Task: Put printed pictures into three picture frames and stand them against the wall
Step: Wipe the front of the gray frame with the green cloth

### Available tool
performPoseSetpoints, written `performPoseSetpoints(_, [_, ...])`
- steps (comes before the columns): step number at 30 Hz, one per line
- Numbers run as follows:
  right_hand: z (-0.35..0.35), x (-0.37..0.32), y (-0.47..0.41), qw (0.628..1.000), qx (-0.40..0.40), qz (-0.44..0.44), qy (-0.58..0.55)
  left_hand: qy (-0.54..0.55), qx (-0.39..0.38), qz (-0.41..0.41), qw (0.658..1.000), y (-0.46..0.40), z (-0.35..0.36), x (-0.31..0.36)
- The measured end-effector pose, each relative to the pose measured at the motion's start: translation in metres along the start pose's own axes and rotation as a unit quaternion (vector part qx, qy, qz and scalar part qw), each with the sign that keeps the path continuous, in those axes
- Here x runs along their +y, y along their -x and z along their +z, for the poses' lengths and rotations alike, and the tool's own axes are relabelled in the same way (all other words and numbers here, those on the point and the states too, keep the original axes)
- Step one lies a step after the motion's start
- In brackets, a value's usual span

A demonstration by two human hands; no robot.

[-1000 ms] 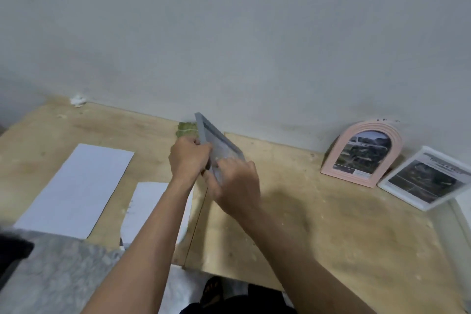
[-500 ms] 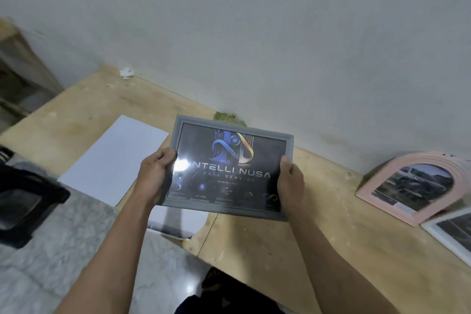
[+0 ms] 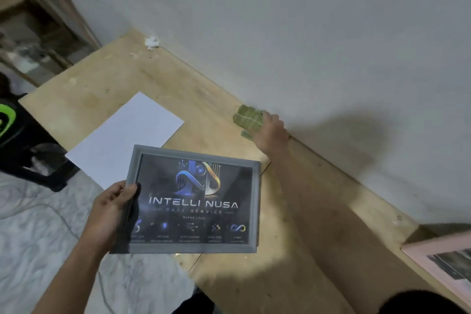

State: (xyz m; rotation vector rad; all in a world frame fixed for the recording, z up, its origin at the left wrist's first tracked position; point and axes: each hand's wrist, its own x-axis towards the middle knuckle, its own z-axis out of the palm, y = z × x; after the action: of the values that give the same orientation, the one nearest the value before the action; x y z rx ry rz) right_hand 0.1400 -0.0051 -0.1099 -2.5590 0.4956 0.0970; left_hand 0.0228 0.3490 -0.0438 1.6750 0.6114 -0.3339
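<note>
A grey picture frame (image 3: pixel 193 201) holding a dark print with a logo and white lettering hangs above the front edge of the plywood board (image 3: pixel 107 84). My left hand (image 3: pixel 112 211) grips its left edge, thumb on the front. My right hand (image 3: pixel 270 132) is stretched out to the foot of the wall (image 3: pixel 305 33), fingers closed on a green leaf-wrapped bundle (image 3: pixel 246 118) lying there. A pink arched frame (image 3: pixel 438 260) with a picture in it shows at the right edge, mostly cut off.
A white paper sheet (image 3: pixel 127 135) lies on the board left of the grey frame. A white crumpled scrap (image 3: pixel 152 42) sits by the wall at the board's far corner. A black stool-like object (image 3: pixel 28 145) stands on the marble floor (image 3: pixel 38 250) at left.
My right hand has let go of the grey frame's right edge and reached to the green bundle at the wall. My left hand alone holds the frame. The view has swung left.
</note>
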Motion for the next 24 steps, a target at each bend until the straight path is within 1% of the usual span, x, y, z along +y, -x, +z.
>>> performPoseSetpoints(2, [0.021,0.001,-0.027,0.991,-0.065,-0.056,0.102,0.007,0.011,-0.014,1.0,-0.002,-0.003,-0.01])
performPoseSetpoints(3, [0.03,0.004,-0.035,0.985,-0.076,-0.069,0.138,0.007,0.014,-0.018,1.0,-0.003,-0.002,-0.014])
performPoseSetpoints(4, [0.036,0.007,-0.04,0.981,-0.068,-0.081,0.162,0.002,0.014,-0.022,1.0,-0.004,-0.001,-0.016])
performPoseSetpoints(6, [0.047,0.012,-0.048,0.979,-0.02,-0.116,0.167,-0.003,0.014,-0.025,1.0,-0.006,0.002,-0.023])
performPoseSetpoints(8, [0.044,0.014,-0.045,0.99,0.014,-0.115,0.087,-0.006,0.012,-0.02,1.0,-0.006,0.007,-0.027])
performPoseSetpoints(9, [0.037,0.012,-0.04,0.996,0.022,-0.089,0.02,-0.005,0.01,-0.017,1.0,-0.006,0.009,-0.029])
performPoseSetpoints(11, [0.014,0.008,-0.023,0.994,0.023,-0.024,-0.102,-0.006,0.003,-0.009,1.0,-0.006,0.013,-0.03])
performPoseSetpoints(14, [-0.02,0.009,0.024,0.972,0.034,0.039,-0.23,-0.018,-0.012,0.0,1.0,-0.006,0.017,-0.029])
performPoseSetpoints(16, [-0.034,0.016,0.062,0.944,0.058,0.07,-0.319,-0.026,-0.033,0.011,0.999,0.0,0.019,-0.024])
performPoseSetpoints(17, [-0.035,0.022,0.075,0.933,0.063,0.08,-0.344,-0.033,-0.04,0.018,0.998,0.003,0.02,-0.021])
performPoseSetpoints(18, [-0.037,0.024,0.092,0.93,0.064,0.089,-0.352,-0.044,-0.052,0.027,0.997,0.007,0.021,-0.018])
performPoseSetpoints(20, [-0.029,0.033,0.113,0.937,0.062,0.07,-0.336,-0.068,-0.07,0.035,0.995,0.01,0.022,-0.014])
performPoseSetpoints(23, [-0.003,0.044,0.136,0.964,0.109,-0.008,-0.241,-0.091,-0.089,0.045,0.991,0.012,0.026,-0.013])
performPoseSetpoints(24, [0.007,0.046,0.14,0.972,0.1,-0.032,-0.21,-0.091,-0.092,0.05,0.99,0.011,0.028,-0.015])
